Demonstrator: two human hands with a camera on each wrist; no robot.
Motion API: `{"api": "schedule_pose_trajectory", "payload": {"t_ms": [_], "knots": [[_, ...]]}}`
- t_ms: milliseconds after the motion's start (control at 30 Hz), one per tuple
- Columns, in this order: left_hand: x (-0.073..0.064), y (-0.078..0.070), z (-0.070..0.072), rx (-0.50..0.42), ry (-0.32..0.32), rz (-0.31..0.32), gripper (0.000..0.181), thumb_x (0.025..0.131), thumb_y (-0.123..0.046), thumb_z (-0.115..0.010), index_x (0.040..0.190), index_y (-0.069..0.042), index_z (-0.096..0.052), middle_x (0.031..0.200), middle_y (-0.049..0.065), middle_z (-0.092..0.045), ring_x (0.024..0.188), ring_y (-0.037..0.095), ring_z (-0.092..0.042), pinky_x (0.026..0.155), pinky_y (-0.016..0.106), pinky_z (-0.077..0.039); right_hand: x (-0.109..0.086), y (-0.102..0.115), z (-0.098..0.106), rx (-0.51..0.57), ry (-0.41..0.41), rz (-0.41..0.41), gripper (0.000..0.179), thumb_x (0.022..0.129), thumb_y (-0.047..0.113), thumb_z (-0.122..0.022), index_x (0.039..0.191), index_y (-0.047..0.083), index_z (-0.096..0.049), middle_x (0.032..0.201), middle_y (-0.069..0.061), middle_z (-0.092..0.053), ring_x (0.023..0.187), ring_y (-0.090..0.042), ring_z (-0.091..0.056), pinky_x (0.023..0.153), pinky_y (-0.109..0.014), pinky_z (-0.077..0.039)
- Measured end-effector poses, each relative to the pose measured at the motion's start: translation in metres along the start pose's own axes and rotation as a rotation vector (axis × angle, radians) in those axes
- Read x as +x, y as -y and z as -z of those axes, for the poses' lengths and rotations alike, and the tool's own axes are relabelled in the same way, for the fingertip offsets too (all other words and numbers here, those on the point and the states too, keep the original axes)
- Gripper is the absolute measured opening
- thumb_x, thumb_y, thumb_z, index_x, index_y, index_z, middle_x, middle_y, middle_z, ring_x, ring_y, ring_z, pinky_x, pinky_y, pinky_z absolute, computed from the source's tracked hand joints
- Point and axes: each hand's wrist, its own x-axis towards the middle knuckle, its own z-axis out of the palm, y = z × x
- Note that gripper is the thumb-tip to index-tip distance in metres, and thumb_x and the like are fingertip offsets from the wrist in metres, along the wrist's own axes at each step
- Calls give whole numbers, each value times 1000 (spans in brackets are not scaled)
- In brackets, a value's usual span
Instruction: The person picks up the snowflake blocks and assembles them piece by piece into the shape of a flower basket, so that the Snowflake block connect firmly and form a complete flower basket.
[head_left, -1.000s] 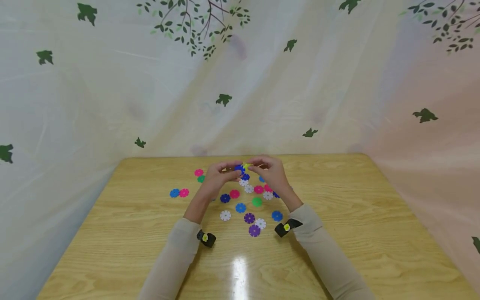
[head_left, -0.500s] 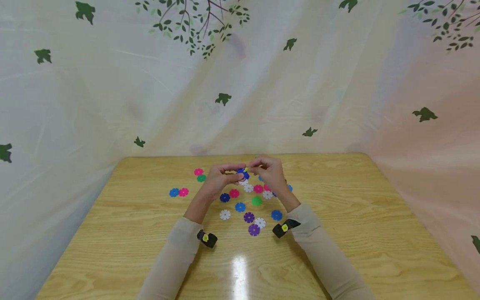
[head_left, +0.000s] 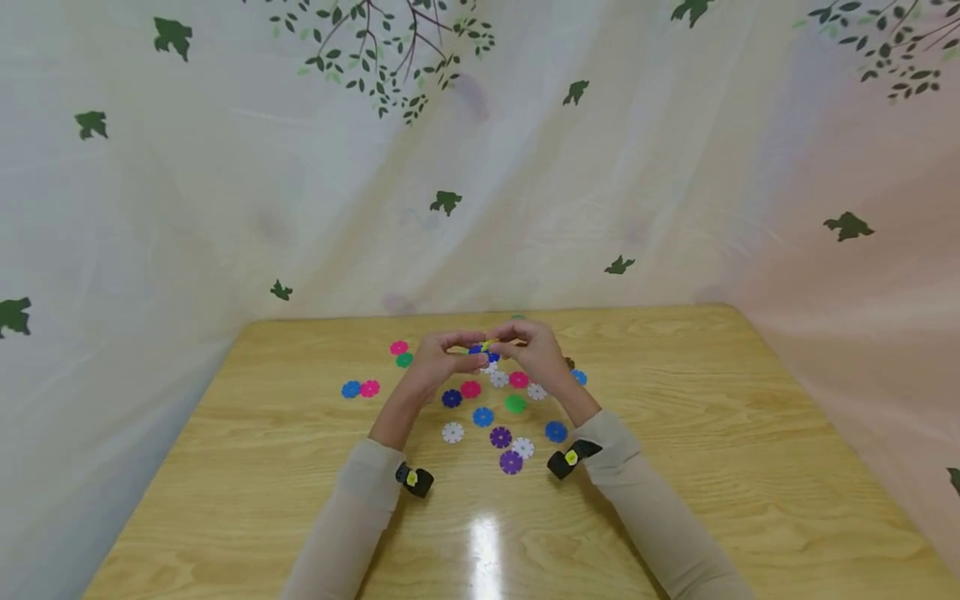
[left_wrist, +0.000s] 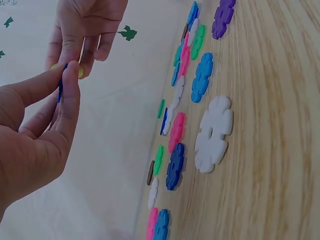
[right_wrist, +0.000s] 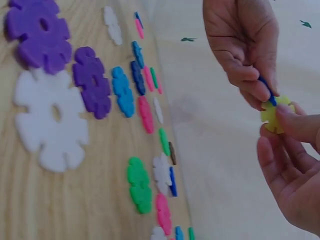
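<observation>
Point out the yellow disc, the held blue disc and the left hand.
Yellow disc [right_wrist: 269, 118]: right wrist view, flat face.
Held blue disc [right_wrist: 267, 90]: right wrist view, thin edge.
Left hand [head_left: 439, 363]: head view, middle of its back.

No text or numbers can be read.

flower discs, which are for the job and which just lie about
In the job:
Left hand: blue disc
Right hand: yellow disc

Apparently just lying about:
white discs
purple discs
pink discs
green discs
light blue discs
dark blue discs
brown discs
</observation>
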Motion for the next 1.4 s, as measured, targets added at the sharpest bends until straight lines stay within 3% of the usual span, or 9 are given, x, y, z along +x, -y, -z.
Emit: {"api": "schedule_pose_trajectory", "payload": {"t_ms": [133,233,333,500,600,767,1000,1167,1400], "knots": [[-1,0,1,-4,-27,40,34,93,-4,-72,127,0,-68,118,14,-62,95,22,-74,104,60,-49,1,6,9,-40,114,-43,33,95,6,-71,127,-2,-67,119,-21,-71,106,-30,-69,89,-37,-60],[-1,0,4,9,-59,34,34,93,-7,-74,126,0,-67,116,13,-64,98,23,-74,105,59,-49,3,8,19,-84,189,-61,41,95,5,-71,134,-2,-62,121,-23,-69,109,-34,-68,93,-42,-58],[-1,1,9,38,-75,14,37,94,-10,-74,127,2,-65,117,14,-64,98,20,-72,106,58,-49,5,8,29,-161,301,-80,39,93,4,-72,131,-3,-64,113,-22,-71,102,-31,-69,90,-42,-58],[-1,1,16,116,-97,3,34,94,-17,-75,125,-5,-68,121,12,-67,103,18,-69,106,57,-47,0,1,38,-311,559,-67,29,91,3,-74,118,-5,-70,98,-16,-74,88,-20,-70,83,-34,-59],[-1,-1,19,111,-104,8,32,94,-17,-75,124,-7,-69,120,12,-69,105,20,-68,105,57,-45,-5,-8,39,-368,637,-77,26,89,5,-77,113,-3,-72,92,-10,-74,82,-13,-66,76,-27,-57],[-3,-4,20,68,-107,28,30,95,-16,-73,123,-6,-69,117,12,-70,106,22,-69,106,59,-43,-13,-19,35,-434,653,-121,23,87,7,-79,110,4,-76,89,-3,-72,78,-8,-60,71,-22,-53],[-3,-4,20,35,-110,9,27,95,-12,-73,120,-2,-69,112,11,-72,116,40,-66,107,60,-44,-19,-22,31,-453,663,-123,17,83,3,-81,99,3,-76,84,-5,-68,75,-7,-55,69,-21,-50],[-2,-3,20,-8,-105,0,29,95,-7,-71,122,1,-66,111,13,-71,105,30,-72,107,57,-49,-20,-21,32,-433,650,-132,16,82,0,-81,94,5,-71,87,-6,-68,77,-8,-57,71,-21,-51],[-2,-4,19,-51,-102,-2,41,95,0,-69,134,6,-59,112,7,-61,97,17,-73,96,40,-59,-22,-25,36,-356,605,-134,12,86,-1,-76,94,6,-70,91,-5,-68,82,-10,-61,77,-25,-54]]}}
